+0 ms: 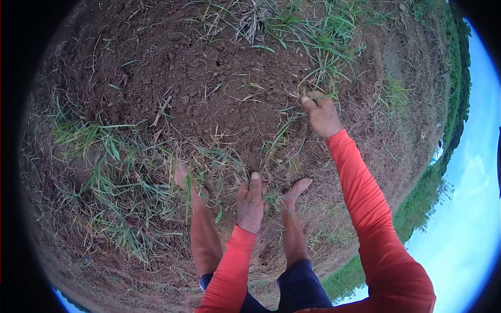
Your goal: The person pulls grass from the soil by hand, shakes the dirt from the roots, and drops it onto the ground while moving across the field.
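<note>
My right hand (323, 117) is closed, with thumb and fingers pinched on a few grass blades (300, 94) at the edge of the bare soil. Close to it grows a green grass clump (326, 70). Lower down, between my feet, my left hand (251, 204) is closed with the thumb on top. Green and dry grass (271, 201) shows beside its curled fingers, which are partly hidden. A thin line of uprooted-looking grass (276, 140) lies on the soil between the two hands.
Loose brown soil (209, 83) stretches ahead, with a short stick (162, 110) on it. Thick grass (125, 193) covers the ground on the left. My bare feet (298, 188) stand in short grass. Bushes (417, 206) and sky line the right side.
</note>
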Demonstrator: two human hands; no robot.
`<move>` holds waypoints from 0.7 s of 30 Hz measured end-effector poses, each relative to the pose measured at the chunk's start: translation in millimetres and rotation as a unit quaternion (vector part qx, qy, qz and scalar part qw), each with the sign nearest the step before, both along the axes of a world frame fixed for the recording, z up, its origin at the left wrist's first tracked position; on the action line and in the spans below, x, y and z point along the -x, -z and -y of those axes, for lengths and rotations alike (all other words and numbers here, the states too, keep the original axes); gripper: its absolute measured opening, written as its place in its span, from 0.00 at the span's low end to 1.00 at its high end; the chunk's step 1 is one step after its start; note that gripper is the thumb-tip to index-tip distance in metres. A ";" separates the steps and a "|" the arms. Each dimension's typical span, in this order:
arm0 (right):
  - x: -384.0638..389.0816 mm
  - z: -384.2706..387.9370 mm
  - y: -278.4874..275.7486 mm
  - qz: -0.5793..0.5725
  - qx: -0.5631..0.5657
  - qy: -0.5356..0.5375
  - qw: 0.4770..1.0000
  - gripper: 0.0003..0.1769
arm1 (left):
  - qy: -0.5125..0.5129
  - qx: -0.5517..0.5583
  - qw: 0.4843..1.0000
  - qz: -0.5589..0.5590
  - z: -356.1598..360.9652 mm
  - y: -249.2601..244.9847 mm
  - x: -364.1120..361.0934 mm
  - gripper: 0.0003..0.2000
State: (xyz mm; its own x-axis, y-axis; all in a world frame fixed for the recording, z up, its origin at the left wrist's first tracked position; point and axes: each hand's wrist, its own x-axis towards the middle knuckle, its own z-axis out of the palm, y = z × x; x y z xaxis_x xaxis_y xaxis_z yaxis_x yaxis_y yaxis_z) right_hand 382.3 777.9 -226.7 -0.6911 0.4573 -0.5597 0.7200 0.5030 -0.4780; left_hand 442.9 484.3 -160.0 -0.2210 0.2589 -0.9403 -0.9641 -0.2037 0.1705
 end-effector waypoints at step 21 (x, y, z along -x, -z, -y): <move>250.7 -44.7 114.9 0.077 -0.326 -0.270 0.903 0.20 | 0.227 0.078 0.941 -0.237 13.9 11.7 23.1 0.28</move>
